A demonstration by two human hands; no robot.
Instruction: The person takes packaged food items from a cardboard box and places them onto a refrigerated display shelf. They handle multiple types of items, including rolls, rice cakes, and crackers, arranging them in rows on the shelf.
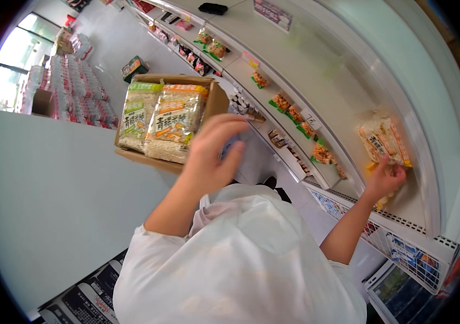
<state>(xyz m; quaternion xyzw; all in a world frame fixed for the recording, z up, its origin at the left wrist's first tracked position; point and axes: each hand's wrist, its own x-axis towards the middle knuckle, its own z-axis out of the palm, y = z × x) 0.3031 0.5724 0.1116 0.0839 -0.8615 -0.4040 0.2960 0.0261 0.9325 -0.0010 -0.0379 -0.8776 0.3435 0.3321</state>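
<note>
My left hand (pixel 216 156), slightly blurred, is empty with its fingers apart. It is held beside an open cardboard box (pixel 217 99), overlapping the box's near right part in view. Inside the box stand a clear snack pack with green print (pixel 136 115) and one with orange print (pixel 175 121), both of pale puffed grain. Over at the right, my right hand (pixel 386 178) has its fingers on the lower edge of an orange-edged snack pack (pixel 382 139) on the white shelf (pixel 315 81). A yellowish item (pixel 384 200) is partly hidden by this hand.
Lower shelf tiers carry small snack bags with green edges (pixel 282 103) and price tags (pixel 310 118). A pale flat surface (pixel 51 174) is at the left. Bottle packs (pixel 72 85) are stacked on the floor beyond, near a green box (pixel 134 68). Wire baskets (pixel 400 249) hang at the shelf end.
</note>
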